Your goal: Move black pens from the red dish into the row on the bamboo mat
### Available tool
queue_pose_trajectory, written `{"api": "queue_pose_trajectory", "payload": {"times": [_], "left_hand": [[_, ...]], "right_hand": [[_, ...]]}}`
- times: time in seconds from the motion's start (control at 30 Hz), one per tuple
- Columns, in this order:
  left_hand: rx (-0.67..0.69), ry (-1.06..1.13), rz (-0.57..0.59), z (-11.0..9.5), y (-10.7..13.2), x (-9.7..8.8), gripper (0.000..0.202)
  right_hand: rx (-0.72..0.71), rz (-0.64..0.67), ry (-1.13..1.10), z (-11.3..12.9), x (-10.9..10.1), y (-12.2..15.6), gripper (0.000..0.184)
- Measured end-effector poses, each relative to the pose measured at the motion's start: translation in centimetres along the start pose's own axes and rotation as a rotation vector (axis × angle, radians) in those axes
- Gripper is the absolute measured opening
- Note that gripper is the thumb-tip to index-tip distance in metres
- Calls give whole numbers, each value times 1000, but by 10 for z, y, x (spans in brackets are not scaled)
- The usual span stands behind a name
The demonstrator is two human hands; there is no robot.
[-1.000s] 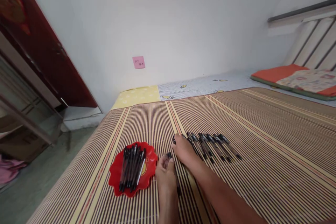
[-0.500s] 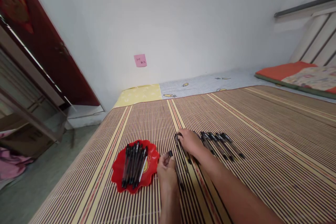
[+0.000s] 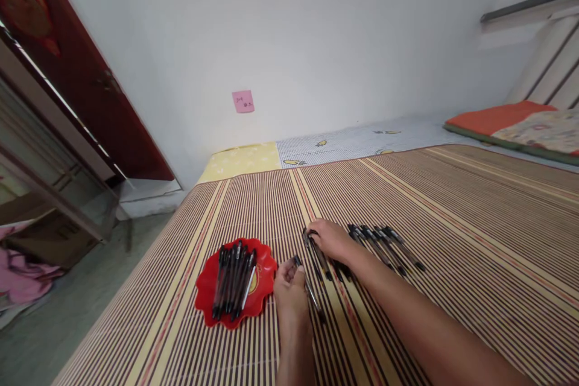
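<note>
Bare mat (image 3: pixel 452 205) lies open across the frame's right; red plate (image 3: pixel 205 289) and pen row (image 3: pixel 384 244) crowd the lower centre.

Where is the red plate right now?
Head view, lower left of centre: the red plate lies on the striped mat, full of black pens, just left of the left hand, which holds a pen.
</note>
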State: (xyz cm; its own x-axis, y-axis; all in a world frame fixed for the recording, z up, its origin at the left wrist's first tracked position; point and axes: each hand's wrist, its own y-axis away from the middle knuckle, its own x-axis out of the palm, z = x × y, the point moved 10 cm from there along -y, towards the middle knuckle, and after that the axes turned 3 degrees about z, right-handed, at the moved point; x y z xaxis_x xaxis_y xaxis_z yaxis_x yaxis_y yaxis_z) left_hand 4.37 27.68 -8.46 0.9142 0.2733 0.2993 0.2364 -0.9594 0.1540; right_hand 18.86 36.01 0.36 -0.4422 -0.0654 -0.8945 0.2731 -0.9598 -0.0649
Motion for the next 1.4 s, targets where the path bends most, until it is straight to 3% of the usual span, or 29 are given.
{"api": "queue_pose_trajectory", "payload": {"times": [0.13,0.27,0.37,0.53,0.67,0.87,1.0,1.13,1.4], "left_hand": [[2,65,-17,0,-1,-2,42],[-11,145,-69,-3,2,-2,41],[-29,169,-103,-7,6,-1,34],[-73,80,-116,-10,9,-1,36],[-95,26,-93,-5,7,-1,34],[-110,65,31,4,3,11,34],[-98,32,48,-1,5,14,34],[-121,40,76,-6,9,19,31],[-163,29,34,-3,10,14,33]], "right_hand": [[-29,-8,-190,13,0,31,19],[-12,106,-537,30,24,67,10],[41,99,-622,30,35,74,10],[184,-54,-364,10,30,51,5],[278,-32,-120,2,26,44,12],[229,-169,-175,-13,-6,38,19],[160,-156,-184,-12,-16,21,27],[99,-125,-171,1,-13,-1,24],[196,-88,-135,9,15,-40,14]]}}
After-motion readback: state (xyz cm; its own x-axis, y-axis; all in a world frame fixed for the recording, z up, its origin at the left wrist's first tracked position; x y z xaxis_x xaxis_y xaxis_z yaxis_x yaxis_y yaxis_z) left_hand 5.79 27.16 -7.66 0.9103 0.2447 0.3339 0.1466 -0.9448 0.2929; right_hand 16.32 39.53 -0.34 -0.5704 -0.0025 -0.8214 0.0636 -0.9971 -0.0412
